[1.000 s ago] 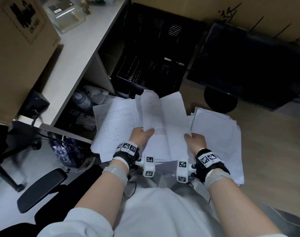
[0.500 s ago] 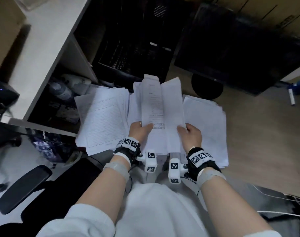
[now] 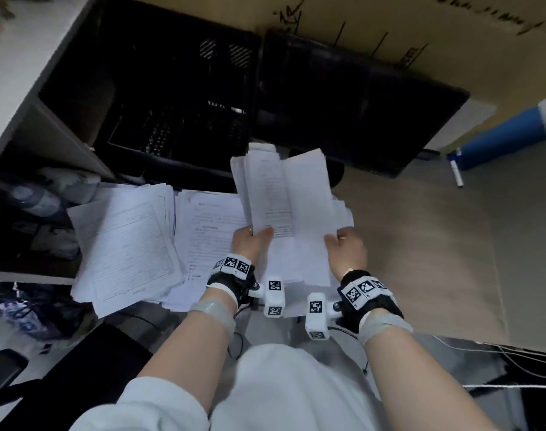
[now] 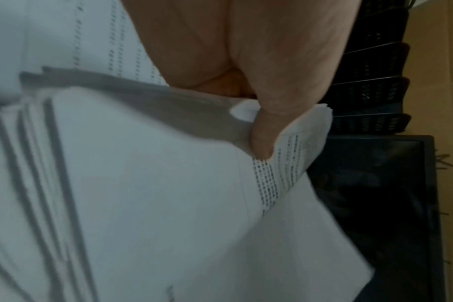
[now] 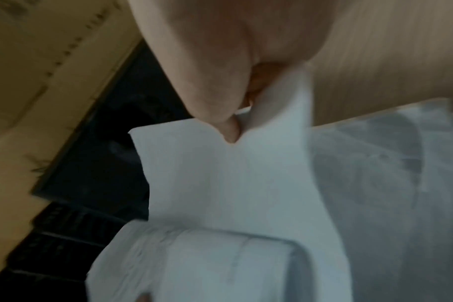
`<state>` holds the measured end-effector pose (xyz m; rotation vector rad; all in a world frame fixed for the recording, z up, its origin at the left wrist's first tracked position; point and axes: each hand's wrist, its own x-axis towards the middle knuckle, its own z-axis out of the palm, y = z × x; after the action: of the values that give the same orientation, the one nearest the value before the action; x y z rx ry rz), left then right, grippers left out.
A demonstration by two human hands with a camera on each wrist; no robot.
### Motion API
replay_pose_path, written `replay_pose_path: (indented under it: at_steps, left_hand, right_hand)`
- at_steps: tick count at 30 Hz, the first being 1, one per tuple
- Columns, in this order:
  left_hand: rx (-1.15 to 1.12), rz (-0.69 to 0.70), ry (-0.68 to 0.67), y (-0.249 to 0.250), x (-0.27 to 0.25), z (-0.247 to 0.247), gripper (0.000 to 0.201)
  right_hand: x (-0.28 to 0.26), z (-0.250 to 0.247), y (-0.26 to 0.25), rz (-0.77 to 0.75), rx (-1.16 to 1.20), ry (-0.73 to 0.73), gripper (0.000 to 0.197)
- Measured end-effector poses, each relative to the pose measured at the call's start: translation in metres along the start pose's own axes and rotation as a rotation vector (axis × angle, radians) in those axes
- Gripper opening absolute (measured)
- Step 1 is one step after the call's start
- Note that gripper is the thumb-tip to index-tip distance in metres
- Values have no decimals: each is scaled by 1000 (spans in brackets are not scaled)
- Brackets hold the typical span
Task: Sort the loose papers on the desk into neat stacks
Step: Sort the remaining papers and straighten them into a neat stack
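Both hands hold up a bundle of white printed sheets [image 3: 284, 197] above the wooden desk [image 3: 421, 244]. My left hand [image 3: 253, 241] grips the bundle's lower left edge, thumb [image 4: 261, 141] on the printed face. My right hand [image 3: 343, 244] pinches the lower right edge of a blank-backed sheet [image 5: 220, 173], thumb [image 5: 228, 130] on top. A loose stack of form sheets [image 3: 125, 244] lies at the left, partly over the desk edge. A second pile with printed text [image 3: 209, 234] lies beside it. More sheets [image 3: 343, 213] lie under the held bundle.
Black stacked trays [image 3: 178, 98] stand behind the papers, with a dark monitor [image 3: 358, 98] to their right. A cardboard box [image 3: 452, 35] is at the back. A blue roll [image 3: 495, 132] and a marker [image 3: 456, 172] lie far right. Cables [image 3: 514, 359] run near right.
The camera has swung right and down, so the left shelf and box have left the view. Both hands have carried the held bundle to the right, baring the printed pile beneath. Grips are unchanged.
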<state>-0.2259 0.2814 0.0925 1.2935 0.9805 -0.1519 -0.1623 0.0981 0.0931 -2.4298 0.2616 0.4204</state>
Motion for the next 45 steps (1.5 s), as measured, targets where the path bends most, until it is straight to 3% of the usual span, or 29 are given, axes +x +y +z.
replay_pose_path:
  at_steps: [2,5,10,15,18,21,23,26,31,34,37,41,43,45]
  left_hand:
    - [-6,25,74,1,-9,14,9]
    - [17,39,161,-7,-10,30,6]
    - [96,21,339,-30,-5,33,8]
    - [8,4,463,-41,-23,49,14]
    - [-20,28,426,-45,-33,67,23]
    - [-18,46,330,-48,-36,83,40]
    - [-74,44,272,-42,-42,92,41]
    - [-109,65,235,-37,-46,94,43]
    - [-178,129,220,-34,-49,83,47]
    - [-196,159,229,-33,-48,75,35]
    - [-240,223,160,-31,-48,62,33]
    - [-187,303,165,-20,-50,30,31]
    - [-141,319,163,-13,-49,10,39]
    - [-98,303,164,-7,-48,-13,63]
  right_hand:
    - [16,-11,32,143,3,34,24]
    - [36,-13,73,223,-21,4,25]
    - [61,1,106,264,-86,-213,33]
    - [75,0,110,234,-185,-379,70]
    - [75,-9,96,67,-7,-367,71]
    - [68,-21,64,-173,269,-673,50]
    - [60,-27,42,-295,339,-815,41]
    - [52,-35,23,-447,255,-888,61]
    - [34,-43,7,-518,132,-961,103]
    - [25,-40,-2,-485,117,-955,103]
    - [14,-32,-15,-498,92,-929,101]
    - [-4,-15,-34,-527,82,-835,91]
    - [-17,-7,-45,-532,76,-793,91]
    - [-32,3,-58,-543,79,-766,100]
